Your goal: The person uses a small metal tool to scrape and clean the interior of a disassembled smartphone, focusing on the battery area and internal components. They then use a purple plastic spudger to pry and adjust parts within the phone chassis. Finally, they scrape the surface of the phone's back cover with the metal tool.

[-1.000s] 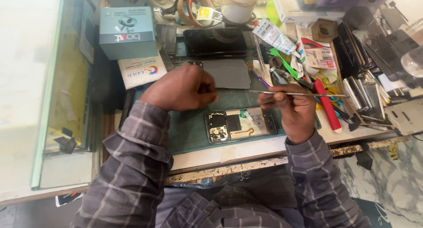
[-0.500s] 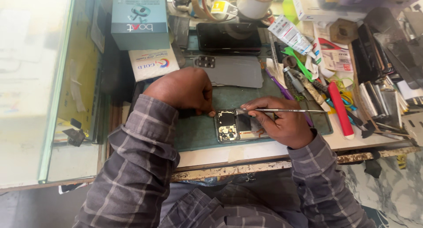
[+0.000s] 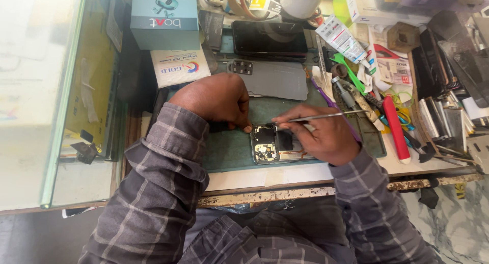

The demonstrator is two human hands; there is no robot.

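Far left, a glass counter (image 3: 56,116) is being cut off by the frame edge. The left hand (image 3: 216,98) is being kept curled in a loose fist, holding nothing, fingertips pressed down at the top corner of the opened phone (image 3: 275,144), which is lying on the green mat (image 3: 229,147). Tweezers (image 3: 321,116) are being pinched by the right hand (image 3: 326,136), tips touching the phone's insides; most of the phone's right half is being hidden under that hand. The tool clutter (image 3: 407,101) further right is too jumbled to sort out.
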